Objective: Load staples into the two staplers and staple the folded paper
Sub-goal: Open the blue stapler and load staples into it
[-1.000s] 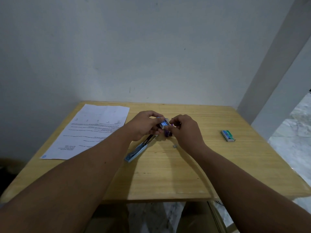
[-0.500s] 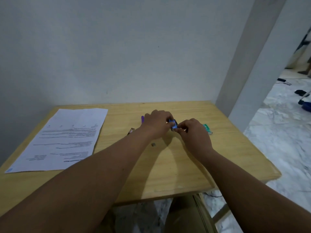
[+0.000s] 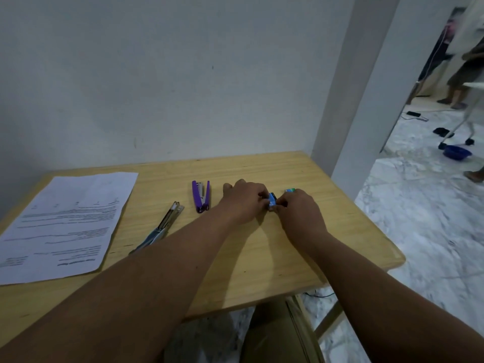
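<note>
Two hands, left hand (image 3: 245,203) and right hand (image 3: 300,209), pinch small blue box (image 3: 272,201) over wooden table (image 3: 262,258).

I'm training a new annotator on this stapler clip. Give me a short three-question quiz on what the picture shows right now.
1. True or false: the purple stapler lies hinged open on the wooden table, with no hand on it.
2. What do the left hand and right hand hold between them?
A. the sheet of paper
B. a small blue box
C. the silver stapler
3. Fill in: the printed paper lies flat to the ____ of the silver stapler.

Key
1. True.
2. B, the small blue box, gripped by fingertips of both hands.
3. Left.
</note>
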